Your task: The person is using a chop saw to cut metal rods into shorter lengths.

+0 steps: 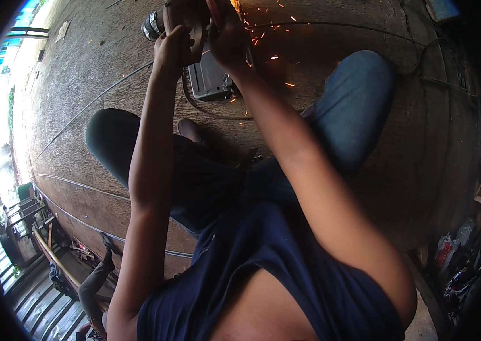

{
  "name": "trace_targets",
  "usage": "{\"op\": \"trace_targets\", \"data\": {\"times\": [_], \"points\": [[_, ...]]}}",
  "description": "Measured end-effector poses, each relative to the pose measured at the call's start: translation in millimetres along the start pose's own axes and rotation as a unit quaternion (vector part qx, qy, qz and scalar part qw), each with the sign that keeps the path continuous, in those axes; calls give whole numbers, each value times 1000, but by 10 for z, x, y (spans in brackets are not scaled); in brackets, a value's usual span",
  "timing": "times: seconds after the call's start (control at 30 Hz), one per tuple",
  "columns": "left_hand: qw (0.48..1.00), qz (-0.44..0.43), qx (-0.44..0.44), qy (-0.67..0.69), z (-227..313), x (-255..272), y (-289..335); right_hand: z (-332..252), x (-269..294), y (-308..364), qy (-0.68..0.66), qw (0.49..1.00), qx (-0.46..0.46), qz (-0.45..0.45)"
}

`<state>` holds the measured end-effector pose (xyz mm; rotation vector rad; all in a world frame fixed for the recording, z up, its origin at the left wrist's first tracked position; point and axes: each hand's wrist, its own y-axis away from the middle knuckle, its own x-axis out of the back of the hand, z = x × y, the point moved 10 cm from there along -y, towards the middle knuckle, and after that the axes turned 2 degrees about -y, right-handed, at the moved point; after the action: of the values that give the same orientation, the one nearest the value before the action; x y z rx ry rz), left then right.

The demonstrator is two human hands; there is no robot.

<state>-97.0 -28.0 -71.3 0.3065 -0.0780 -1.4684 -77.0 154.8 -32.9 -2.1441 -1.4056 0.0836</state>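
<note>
At the top edge stands a chop saw, with a grey base point(209, 78), a rounded brownish housing point(181, 12) and a silvery cylinder end point(150, 26) on its left side. My left hand point(173, 48) is closed, fingers curled against the lower part of the housing. My right hand point(230, 42) is closed around a red handle point(214, 12) just to its right. Orange sparks point(257, 37) spray from the top, beyond my right hand, and scatter rightward and down. The cutting point itself is cut off by the picture's upper edge.
My bent knees point(360, 96) flank the saw. A dark cable point(206, 113) curves below the base, and a thin rod point(92, 102) lies on the worn brown floor point(98, 62). Another person's leg point(95, 284) shows at lower left. Mixed scrap point(451, 256) piles up at right.
</note>
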Motion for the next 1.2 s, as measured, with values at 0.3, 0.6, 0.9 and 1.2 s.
{"op": "trace_targets", "data": {"times": [0.3, 0.6, 0.9, 1.2], "points": [[1000, -3, 2, -15, -43, 38, -41, -95, 42, 23, 38, 997, 56, 40], [1000, 7, 7, -10, -43, 31, -11, -86, 105, 23, -3, 994, 75, 75], [1000, 17, -1, -3, -29, 17, 21, -19, 73, 77, 27, 999, 7, 22], [1000, 8, -12, -18, -36, 24, 20, -97, 52, 26, 16, 995, 87, 43]]}}
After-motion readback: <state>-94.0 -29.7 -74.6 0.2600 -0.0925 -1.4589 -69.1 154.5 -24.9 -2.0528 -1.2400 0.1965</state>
